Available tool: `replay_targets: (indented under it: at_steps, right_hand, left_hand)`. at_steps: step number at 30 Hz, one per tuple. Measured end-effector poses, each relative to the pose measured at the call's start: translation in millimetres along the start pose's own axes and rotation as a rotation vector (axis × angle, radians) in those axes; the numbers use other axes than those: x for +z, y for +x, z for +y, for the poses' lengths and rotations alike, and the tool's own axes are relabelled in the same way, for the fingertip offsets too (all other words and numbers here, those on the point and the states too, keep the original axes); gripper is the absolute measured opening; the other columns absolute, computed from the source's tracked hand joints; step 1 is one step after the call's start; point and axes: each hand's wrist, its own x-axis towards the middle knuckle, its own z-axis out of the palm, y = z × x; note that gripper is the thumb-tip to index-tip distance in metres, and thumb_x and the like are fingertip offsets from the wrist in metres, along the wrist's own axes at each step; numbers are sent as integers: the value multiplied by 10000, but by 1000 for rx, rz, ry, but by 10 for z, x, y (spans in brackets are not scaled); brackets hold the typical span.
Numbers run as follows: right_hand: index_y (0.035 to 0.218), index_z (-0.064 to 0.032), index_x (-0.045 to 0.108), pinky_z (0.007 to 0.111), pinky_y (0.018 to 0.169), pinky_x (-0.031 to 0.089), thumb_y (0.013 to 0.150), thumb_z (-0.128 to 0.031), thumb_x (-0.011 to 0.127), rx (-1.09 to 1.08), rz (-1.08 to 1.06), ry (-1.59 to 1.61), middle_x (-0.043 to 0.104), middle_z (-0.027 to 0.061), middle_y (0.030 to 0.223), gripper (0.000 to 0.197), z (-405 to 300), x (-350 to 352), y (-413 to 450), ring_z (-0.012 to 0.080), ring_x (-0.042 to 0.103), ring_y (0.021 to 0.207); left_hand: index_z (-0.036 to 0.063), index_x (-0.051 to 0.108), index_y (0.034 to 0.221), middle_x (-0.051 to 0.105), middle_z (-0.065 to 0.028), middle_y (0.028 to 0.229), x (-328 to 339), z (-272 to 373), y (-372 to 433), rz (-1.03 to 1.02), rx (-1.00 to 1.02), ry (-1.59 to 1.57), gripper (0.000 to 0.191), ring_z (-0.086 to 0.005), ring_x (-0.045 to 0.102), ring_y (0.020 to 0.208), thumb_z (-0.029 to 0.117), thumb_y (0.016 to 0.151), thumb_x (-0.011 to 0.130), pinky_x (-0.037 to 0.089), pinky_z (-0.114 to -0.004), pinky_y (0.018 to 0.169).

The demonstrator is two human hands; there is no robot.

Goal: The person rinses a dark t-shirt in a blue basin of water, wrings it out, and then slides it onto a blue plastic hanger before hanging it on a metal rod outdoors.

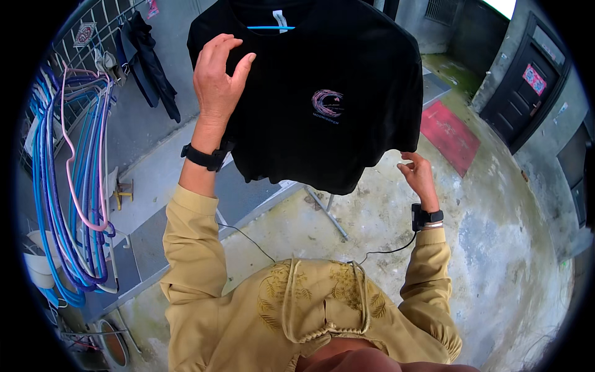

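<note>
A black T-shirt (297, 102) with a small crescent-shaped print on its chest hangs in front of me, its hem uneven. Part of a blue clothes hanger (271, 28) shows across its neck opening, under a white tag. My left hand (218, 74) is raised before the shirt's upper left part, fingers apart and holding nothing; whether it touches the cloth cannot be told. My right hand (417, 172) is at the edge of the sleeve on the right. Its fingertips meet or pass behind the cloth, so a hold on it cannot be made out.
Many blue, purple and pink hangers (74, 186) hang at the left, beside dark garments (144, 65) on a metal grille. Below the shirt stands a metal leg (327, 214). A red mat (451, 137) lies near a dark door (525, 83). Thin cables run from both wrist straps.
</note>
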Motion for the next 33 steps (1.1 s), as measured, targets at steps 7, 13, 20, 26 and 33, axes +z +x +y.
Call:
replay_targets:
  at_steps: [7,13,20,26,33]
  right_hand:
    - [1241,56,501,291,640,524,706,-241,818,138,-189,445,612,167,1066,689,-182,775,-576,184,662,790]
    - [1175,93,506,214,646,469,790,-219,755,74,61,752,602,95,1026,555,-786,684,-177,108,599,772]
    - [885,37,611,172,525,320,847,-60,656,61,155,668,512,-74,692,114,-662,251,54,8,425,602]
    - [1090,2,586,242,782,503,899,-1,513,130,39,1215,644,51,1006,204,-699,149,92,115,621,870]
    - [1097,-5,584,256,794,511,917,-31,508,121,-55,1066,649,60,1012,196,-725,-194,158,128,631,873]
  left_hand:
    - [35,626,957,622,-47,932,-171,85,-2709,8,-1176,-189,173,-129,594,811,145,834,679,487,-267,696]
    - [51,635,951,634,-49,900,-261,474,-3861,-294,-1525,-272,203,-147,602,801,204,828,688,481,-265,704]
    - [79,579,1059,600,-43,980,-129,740,-3487,-339,-1874,-617,290,-177,605,899,277,863,659,502,-325,755]
    - [133,360,1345,430,-158,1297,390,288,-4328,179,-2549,-1006,587,-311,495,1139,410,891,608,453,-467,923]
    - [160,376,1364,372,-171,1390,1049,139,-4664,242,-2695,-1177,597,-306,532,1093,467,894,579,415,-477,944]
